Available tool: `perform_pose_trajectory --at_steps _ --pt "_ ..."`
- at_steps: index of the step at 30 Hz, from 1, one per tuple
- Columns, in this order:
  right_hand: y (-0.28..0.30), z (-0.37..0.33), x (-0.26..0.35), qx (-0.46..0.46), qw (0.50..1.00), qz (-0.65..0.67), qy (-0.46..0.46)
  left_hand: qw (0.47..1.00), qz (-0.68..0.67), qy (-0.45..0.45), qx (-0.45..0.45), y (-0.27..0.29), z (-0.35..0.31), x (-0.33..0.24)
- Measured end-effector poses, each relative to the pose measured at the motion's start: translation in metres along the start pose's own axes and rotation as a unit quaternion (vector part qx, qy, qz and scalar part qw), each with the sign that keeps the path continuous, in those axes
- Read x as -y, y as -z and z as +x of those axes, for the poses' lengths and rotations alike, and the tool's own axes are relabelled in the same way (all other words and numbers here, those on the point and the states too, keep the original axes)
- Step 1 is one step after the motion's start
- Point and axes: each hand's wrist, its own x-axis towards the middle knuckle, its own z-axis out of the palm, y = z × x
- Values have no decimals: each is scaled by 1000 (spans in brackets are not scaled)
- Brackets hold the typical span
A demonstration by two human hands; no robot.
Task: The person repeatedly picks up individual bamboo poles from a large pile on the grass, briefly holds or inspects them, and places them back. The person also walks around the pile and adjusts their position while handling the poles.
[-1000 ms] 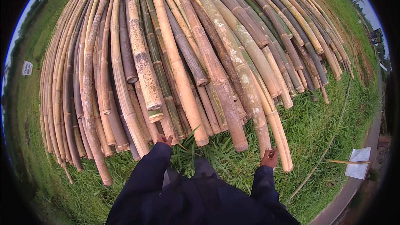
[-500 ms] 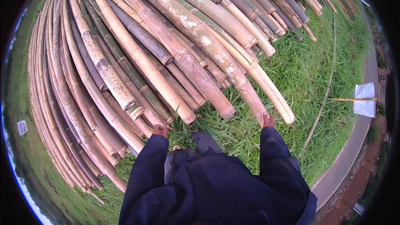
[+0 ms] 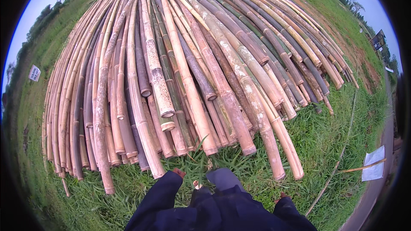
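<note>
A broad pile of long bamboo poles (image 3: 188, 90) fans toward me, their cut ends facing my body. My left hand (image 3: 180, 172) is small in view beyond its dark blue sleeve. It is next to the near end of a pale pole (image 3: 157, 172), fingers loosely apart, with nothing visible in them. My right hand (image 3: 281, 196), partly hidden by its sleeve, is just below the end of a mottled pole (image 3: 277, 172). A gap of grass lies between that hand and the pole, and its visible fingers look apart.
Tall grass (image 3: 239, 169) surrounds the pole ends and my feet. A thin pole (image 3: 338, 162) lies at the right, near a white sign on a stick (image 3: 373, 164). Beyond is a road (image 3: 364, 214). Another small white sign (image 3: 34, 73) stands far left.
My view has tipped up, showing more of the pile and the sky. My right hand has come off the mottled pole's end. Both hands now sit lower in the picture.
</note>
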Motion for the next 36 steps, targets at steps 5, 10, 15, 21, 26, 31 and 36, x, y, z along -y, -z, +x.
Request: perform_pose_trajectory --at_steps 5,10,15,21,26,31,36 --pt "-15 50 -4 112 994 15 9 976 45 76 198 -52 -54 91" --pt "-8 52 41 -59 953 18 296 971 159 78 161 -89 -95 88" --pt "7 74 83 42 962 57 263 983 -5 14 181 -123 -104 -43" --pt "-61 140 113 100 956 -7 277 915 -110 53 384 -267 -92 -234" --pt "-80 115 158 334 916 6 224 854 -354 165 343 -399 -95 -344" --pt "-85 61 185 302 912 -128 245 852 -450 82 256 -436 -97 -387" --pt "-54 -17 189 342 895 -120 260 914 -356 131 147 -387 -130 -401"
